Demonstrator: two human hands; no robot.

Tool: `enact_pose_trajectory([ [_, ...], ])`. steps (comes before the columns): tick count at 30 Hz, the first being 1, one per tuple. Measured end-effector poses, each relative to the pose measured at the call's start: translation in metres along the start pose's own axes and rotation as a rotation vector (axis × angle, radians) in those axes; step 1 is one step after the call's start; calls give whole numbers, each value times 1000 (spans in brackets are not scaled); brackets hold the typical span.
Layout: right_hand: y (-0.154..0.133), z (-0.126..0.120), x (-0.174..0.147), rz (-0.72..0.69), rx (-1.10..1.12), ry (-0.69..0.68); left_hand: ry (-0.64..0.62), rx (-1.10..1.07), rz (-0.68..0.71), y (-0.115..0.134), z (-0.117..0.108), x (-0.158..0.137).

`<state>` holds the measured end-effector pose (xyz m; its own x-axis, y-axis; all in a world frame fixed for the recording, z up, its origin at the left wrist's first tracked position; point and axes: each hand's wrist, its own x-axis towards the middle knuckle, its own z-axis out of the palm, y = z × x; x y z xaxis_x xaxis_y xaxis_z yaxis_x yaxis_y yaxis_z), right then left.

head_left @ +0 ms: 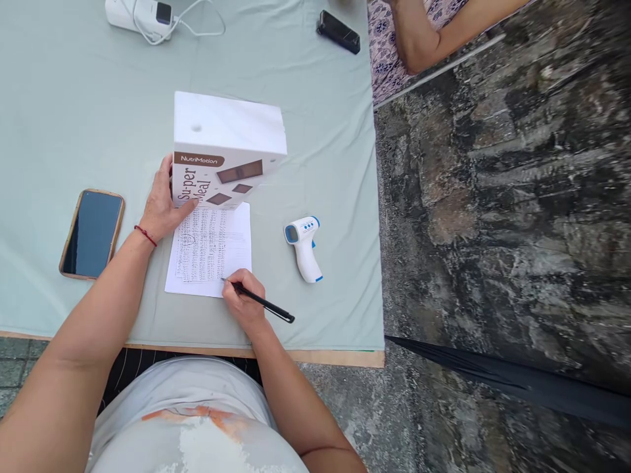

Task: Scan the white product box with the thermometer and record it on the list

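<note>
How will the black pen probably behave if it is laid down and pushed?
The black pen is probably stiff, because it looks straight. It is likely light, being slim and held by the right hand alone. It may roll, as it appears rounded.

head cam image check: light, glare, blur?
Head view: soft light, no hard shadows on the cloth; no harsh glare on the phone. Head view: big lettering on the box legible, writing on the paper too fine to read; head view, right side: ground looks smeared.
</note>
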<state>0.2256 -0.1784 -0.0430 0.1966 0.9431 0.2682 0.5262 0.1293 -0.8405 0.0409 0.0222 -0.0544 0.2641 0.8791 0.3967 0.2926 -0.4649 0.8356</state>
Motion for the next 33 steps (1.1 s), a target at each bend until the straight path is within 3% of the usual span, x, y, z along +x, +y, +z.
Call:
enact_pose_trajectory([
  [14,0,0,1,-90,-18,19,-4,55,22,2,-1,0],
  [26,-1,-2,0,52,20,29,4,37,43,-4,1,0],
  [33,1,1,1,-1,3,33,-15,52,40,-3,-1,0],
])
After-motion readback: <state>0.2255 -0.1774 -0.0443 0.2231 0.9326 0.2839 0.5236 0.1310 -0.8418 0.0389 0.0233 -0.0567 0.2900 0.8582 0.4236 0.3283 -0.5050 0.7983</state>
